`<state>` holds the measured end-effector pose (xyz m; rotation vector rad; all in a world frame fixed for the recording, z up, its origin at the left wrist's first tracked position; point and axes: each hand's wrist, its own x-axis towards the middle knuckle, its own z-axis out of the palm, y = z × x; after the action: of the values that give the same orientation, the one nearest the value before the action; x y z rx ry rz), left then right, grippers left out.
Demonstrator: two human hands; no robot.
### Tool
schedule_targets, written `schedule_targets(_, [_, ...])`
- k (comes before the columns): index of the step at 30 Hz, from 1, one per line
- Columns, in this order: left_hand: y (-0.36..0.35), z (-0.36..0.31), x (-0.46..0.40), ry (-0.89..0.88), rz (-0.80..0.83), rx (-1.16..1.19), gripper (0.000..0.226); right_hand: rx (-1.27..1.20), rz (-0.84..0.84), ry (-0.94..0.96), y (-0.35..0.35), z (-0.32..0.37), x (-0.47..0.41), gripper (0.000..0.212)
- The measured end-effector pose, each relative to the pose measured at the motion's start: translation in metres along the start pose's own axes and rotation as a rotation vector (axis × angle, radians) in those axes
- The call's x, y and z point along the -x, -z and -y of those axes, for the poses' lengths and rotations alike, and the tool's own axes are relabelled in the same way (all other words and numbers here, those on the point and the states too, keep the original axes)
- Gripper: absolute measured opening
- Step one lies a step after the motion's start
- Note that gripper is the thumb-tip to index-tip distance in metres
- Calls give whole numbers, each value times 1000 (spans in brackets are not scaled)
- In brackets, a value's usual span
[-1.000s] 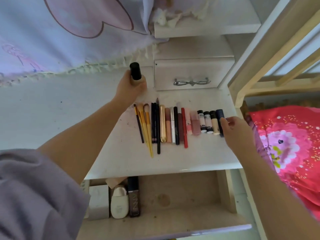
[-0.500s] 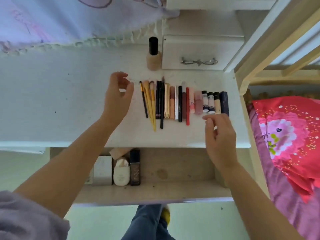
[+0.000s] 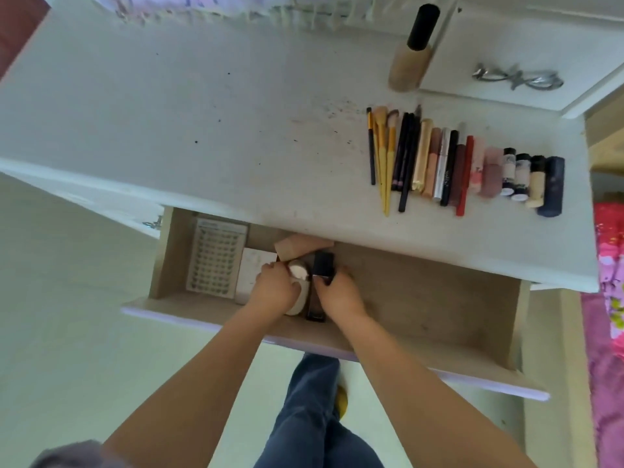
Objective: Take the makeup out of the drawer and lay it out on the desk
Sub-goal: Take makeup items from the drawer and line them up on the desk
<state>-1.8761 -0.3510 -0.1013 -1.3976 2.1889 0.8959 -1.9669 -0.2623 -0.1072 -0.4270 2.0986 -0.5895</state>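
Note:
The open wooden drawer [image 3: 422, 298] sticks out under the white desk [image 3: 202, 130]. Both hands are inside it. My left hand [image 3: 273, 288] curls round a cream oval bottle [image 3: 299, 270]. My right hand [image 3: 339, 293] grips a dark rectangular bottle with a black cap [image 3: 322, 265]. A beige sponge [image 3: 300, 248], a white box [image 3: 255, 268] and a lash tray [image 3: 216, 258] lie in the drawer's left part. On the desk, a row of brushes, pencils and tubes [image 3: 456, 163] lies side by side, and a beige foundation bottle with a black cap [image 3: 413, 52] stands behind it.
A small white drawer unit with a metal handle [image 3: 518, 79] stands at the desk's back right. A fringed cloth [image 3: 236, 5] hangs along the back edge. Pink floral bedding [image 3: 607, 265] lies to the right. My legs [image 3: 314, 417] are below the drawer.
Both hands have dropped from above the desk into the drawer and closed on the two bottles. The foundation bottle, set down earlier, stays upright at the back.

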Motion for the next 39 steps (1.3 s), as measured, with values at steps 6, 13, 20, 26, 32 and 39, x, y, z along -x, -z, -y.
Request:
schedule_targets(6, [4,7,-9,-27,25,41,44,61,-112,-94,-16,7,-6,56])
schedule_targets(13, [10,13,7,-74,5,175,46,227,-73,68,7,8,1,29])
schedule_targets(20, [96,18,68,-370,131,305,20,88,-19,440,66,21,85,31])
schedule_targets(26, [192,-40,37,-550,-192,631,20,-155,-382,598,154,110,75,31])
schedule_targets(32, [229,-133,-68,-642,-387,635,20,-173,-698,535,200,190,-26,36])
schedule_targets(39, [227,-187,-154,-737,-286,538,23,-134,-782,423,195,197,-86,39])
